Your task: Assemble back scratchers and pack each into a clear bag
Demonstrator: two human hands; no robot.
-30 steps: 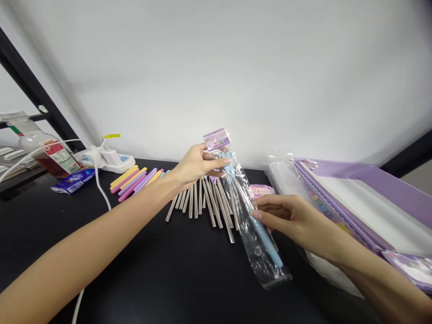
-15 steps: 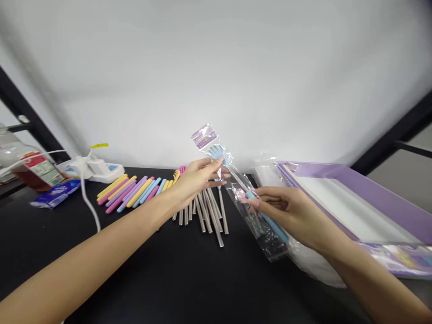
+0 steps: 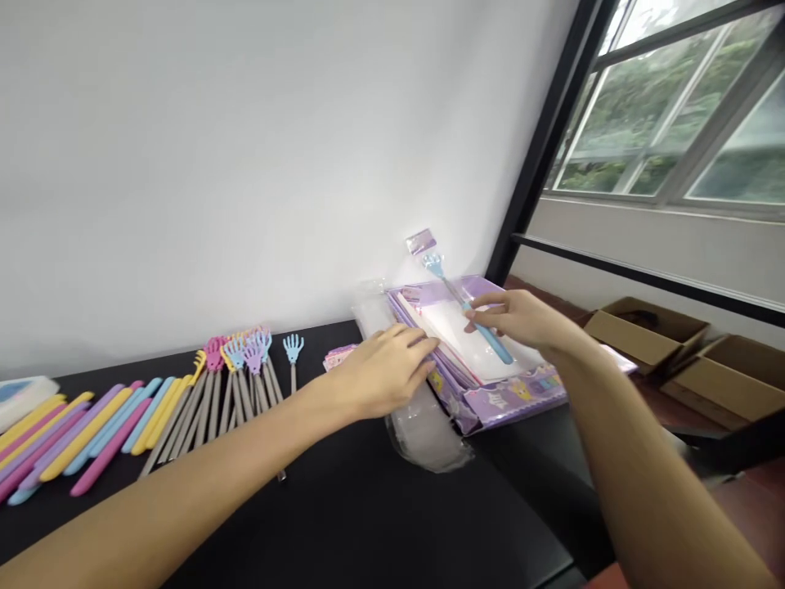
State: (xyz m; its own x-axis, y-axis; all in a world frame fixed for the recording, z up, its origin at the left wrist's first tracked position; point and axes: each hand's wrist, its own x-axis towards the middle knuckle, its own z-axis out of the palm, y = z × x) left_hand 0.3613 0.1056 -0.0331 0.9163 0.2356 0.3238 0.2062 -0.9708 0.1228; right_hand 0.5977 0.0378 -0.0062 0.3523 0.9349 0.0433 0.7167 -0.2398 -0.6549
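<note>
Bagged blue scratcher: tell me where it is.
In the head view, right of centre: the right hand holds the blue scratcher over the purple box, to the right of the left hand.

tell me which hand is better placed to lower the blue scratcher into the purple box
Probably the right hand: it holds the blue scratcher over the purple box, while the left hand is at its left side.

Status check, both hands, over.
Right hand: grip on blue hand-shaped metal-rod scratcher, above purple cardboard display box. Left hand: at the box's left side, contact unclear. No obstruction visible over the box's interior.
</note>
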